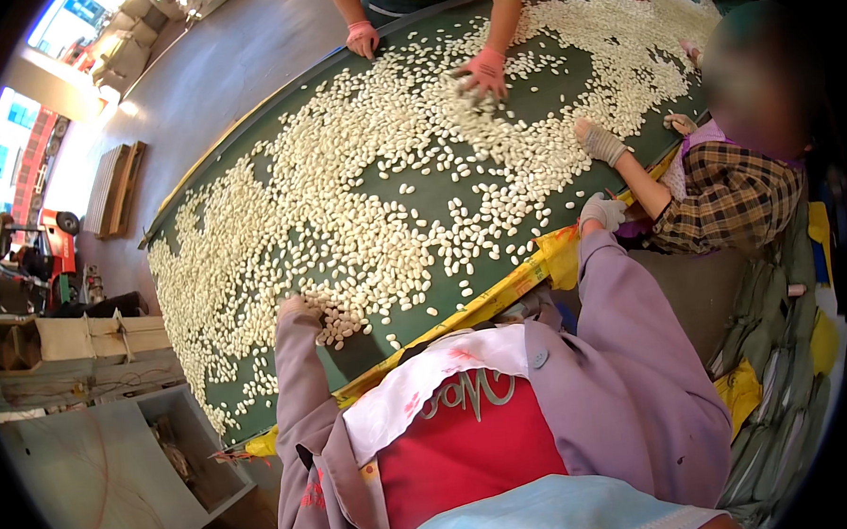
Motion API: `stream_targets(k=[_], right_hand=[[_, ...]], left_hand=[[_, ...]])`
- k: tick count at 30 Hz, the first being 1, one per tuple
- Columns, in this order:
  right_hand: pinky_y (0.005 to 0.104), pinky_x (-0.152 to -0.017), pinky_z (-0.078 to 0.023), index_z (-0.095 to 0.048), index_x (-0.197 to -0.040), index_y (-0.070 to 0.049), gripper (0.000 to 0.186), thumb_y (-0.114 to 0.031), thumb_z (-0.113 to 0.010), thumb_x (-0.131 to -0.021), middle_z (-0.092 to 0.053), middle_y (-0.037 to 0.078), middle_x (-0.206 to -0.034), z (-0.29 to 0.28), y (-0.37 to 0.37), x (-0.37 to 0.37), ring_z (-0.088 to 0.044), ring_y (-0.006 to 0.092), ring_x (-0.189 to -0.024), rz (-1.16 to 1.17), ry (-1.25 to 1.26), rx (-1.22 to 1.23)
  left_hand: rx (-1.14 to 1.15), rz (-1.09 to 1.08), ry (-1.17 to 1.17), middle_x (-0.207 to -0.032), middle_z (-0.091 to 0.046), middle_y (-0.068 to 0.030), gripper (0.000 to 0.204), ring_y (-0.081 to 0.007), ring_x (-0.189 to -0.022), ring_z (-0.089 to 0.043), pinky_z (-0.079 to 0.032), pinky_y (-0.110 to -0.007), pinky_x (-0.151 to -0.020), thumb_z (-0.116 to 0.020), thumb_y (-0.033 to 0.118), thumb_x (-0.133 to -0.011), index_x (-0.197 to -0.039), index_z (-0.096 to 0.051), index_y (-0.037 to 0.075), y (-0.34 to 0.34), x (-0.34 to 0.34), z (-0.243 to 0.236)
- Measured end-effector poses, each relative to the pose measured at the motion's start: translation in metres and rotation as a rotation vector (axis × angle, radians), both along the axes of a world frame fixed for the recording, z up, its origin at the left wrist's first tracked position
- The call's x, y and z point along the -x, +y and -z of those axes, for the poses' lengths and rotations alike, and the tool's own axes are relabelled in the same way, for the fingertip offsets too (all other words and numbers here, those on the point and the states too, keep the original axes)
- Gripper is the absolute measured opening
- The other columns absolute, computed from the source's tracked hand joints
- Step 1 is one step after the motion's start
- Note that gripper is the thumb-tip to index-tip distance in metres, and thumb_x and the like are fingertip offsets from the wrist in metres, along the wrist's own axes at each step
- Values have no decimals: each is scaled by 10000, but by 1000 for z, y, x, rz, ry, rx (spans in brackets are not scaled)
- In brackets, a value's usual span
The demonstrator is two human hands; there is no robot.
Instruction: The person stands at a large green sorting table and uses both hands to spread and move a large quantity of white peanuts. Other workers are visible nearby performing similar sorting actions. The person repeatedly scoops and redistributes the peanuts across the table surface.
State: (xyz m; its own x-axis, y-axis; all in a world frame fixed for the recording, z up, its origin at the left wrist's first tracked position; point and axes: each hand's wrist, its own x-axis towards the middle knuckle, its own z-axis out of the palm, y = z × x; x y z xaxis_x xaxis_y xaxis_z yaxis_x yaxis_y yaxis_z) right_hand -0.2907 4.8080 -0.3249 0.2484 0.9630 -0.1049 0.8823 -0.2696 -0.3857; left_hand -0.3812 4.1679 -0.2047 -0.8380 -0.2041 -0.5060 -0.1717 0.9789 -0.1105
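Head view: my left hand [299,308], at the end of a mauve sleeve [301,374], is down at the near side of a long table [544,91] with a dark green surface, touching the spread of white oval beans [324,155]. Its fingers are mostly hidden, so I cannot tell how far open it is or whether it grips any beans. My right hand [603,211], in a pale glove, is at the table's near edge, by the yellow sheeting [500,292] along that side; I cannot tell whether it is open or closed.

The yellow-lined edge runs close in front of my body, between my two arms. Green surface shows to the right of my left hand, and another patch lies near the middle of the table, past the beans. A pink-gloved hand [484,73] of the person across reaches into the beans at the far side. To my right, a co-worker's pale-gloved hand [602,143] is just beyond my right hand.

The beans lie in front of and around my left hand, with a clump just to its right; the main spread is farther from my right hand.
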Motion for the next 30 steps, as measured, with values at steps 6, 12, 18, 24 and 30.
stream_targets(k=[6,12,18,24,30], right_hand=[[460,-788,-531,-469,-1215,-89,546,-439,-632,-830,-547,167,-1137,13,26,-4,-631,338,-973,19,12,-77],[478,-757,-545,-478,-1217,-77,531,-402,-651,-834,-542,177,-1139,4,39,0,-636,336,-974,35,15,-34],[498,-819,-525,-500,-1282,-115,494,-393,-576,-881,-549,184,-1178,-11,48,-2,-624,323,-1029,-37,14,40],[463,-842,-503,-603,-1193,-110,439,-403,-545,-871,-603,177,-1137,3,74,0,-631,335,-988,-14,10,-31],[490,-866,-487,-654,-1142,-61,452,-394,-535,-860,-627,262,-1156,24,105,-3,-627,408,-1035,-83,82,-33]], left_hand=[[-29,-11,-26,-1232,-589,-248,555,-360,-1129,-592,-483,-379,-987,-757,350,-805,-1207,-597,2,22,-5,-28],[30,-16,-71,-1236,-595,-227,541,-332,-1137,-598,-477,-380,-1003,-710,325,-856,-1251,-552,-10,27,-4,-33],[81,-50,-128,-1325,-538,-206,555,-330,-1207,-550,-453,-389,-1037,-705,341,-870,-1291,-537,21,42,-2,-42],[86,-99,-135,-1328,-545,-192,542,-322,-1198,-558,-461,-395,-1024,-693,356,-876,-1284,-549,29,43,-3,-40],[112,-136,-135,-1385,-490,-202,634,-306,-1223,-539,-453,-360,-1043,-735,358,-833,-1331,-512,35,46,2,-39]])
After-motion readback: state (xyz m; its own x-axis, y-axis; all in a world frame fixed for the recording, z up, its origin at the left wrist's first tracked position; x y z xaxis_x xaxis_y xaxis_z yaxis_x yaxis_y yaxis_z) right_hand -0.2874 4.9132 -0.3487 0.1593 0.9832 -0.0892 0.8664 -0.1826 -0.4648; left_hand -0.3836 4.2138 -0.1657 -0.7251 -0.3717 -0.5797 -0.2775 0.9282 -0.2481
